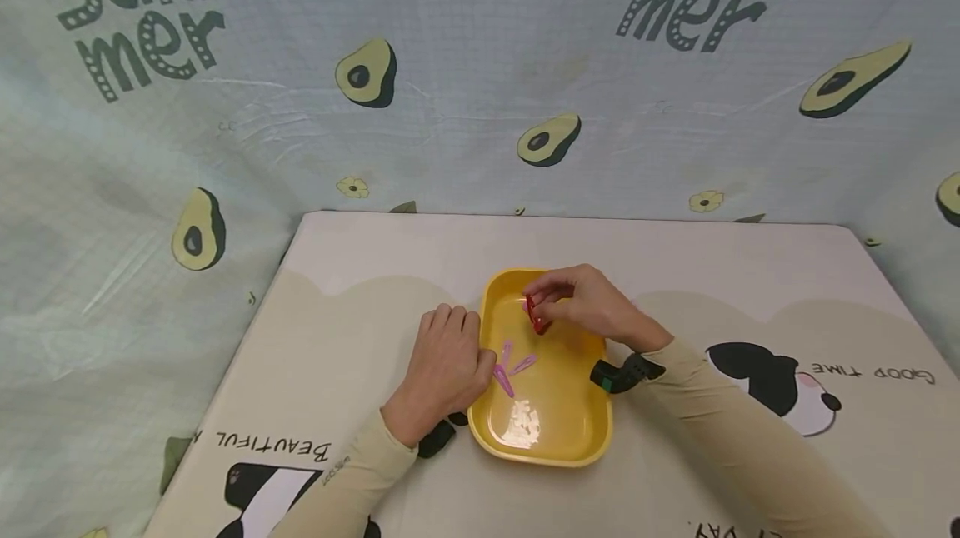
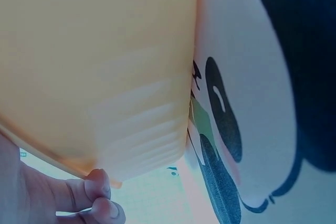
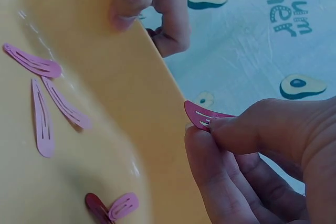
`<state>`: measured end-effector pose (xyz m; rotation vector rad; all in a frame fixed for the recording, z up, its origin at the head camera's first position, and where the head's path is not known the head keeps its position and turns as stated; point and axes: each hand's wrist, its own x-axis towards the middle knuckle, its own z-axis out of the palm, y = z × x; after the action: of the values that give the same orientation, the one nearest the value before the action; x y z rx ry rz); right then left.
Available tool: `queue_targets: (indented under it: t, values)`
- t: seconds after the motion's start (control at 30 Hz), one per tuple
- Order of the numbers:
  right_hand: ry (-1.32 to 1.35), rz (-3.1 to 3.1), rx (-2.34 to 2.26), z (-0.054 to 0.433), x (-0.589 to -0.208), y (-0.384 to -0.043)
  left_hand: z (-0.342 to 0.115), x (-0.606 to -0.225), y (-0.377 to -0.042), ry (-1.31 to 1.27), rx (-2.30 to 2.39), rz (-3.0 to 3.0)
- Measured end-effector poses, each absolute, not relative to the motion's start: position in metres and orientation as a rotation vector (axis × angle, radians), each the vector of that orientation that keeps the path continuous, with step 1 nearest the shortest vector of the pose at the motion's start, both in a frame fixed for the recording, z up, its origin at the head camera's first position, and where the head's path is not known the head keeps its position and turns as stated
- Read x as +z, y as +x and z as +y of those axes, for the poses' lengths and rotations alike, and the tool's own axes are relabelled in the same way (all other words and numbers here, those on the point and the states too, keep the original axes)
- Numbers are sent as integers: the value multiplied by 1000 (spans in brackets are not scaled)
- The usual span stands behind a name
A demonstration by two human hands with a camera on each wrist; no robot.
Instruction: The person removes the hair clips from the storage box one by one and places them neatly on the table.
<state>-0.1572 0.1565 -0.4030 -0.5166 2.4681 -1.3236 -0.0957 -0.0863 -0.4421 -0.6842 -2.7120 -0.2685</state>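
Observation:
My left hand [image 1: 448,359] grips the left rim of a yellow tray [image 1: 566,405], thumb on the inner side and fingers curled outside. Over the far part of the tray, my right hand [image 1: 588,305] pinches a red snap hair clip [image 3: 197,116] between thumb and forefinger. Three pink hair clips [image 1: 503,381] lie close together on the tray floor near the left hand. In the right wrist view, a dark red hair clip [image 3: 96,207] and a small pink hair clip [image 3: 124,206] lie touching at the tray's far end.
The tray stands on a table with a printed cloth [image 1: 360,313] of cartoon animals and lettering. A pale avocado-print curtain [image 1: 465,63] hangs behind and at both sides. Dark straps [image 1: 628,373] sit at the wrists.

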Motion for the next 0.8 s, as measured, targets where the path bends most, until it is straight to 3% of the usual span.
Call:
queue_targets:
  t: [0.8]
  values:
    - [-337, 2529, -1361, 195, -398, -153, -86, -441, -95, -676, -292, -2720]
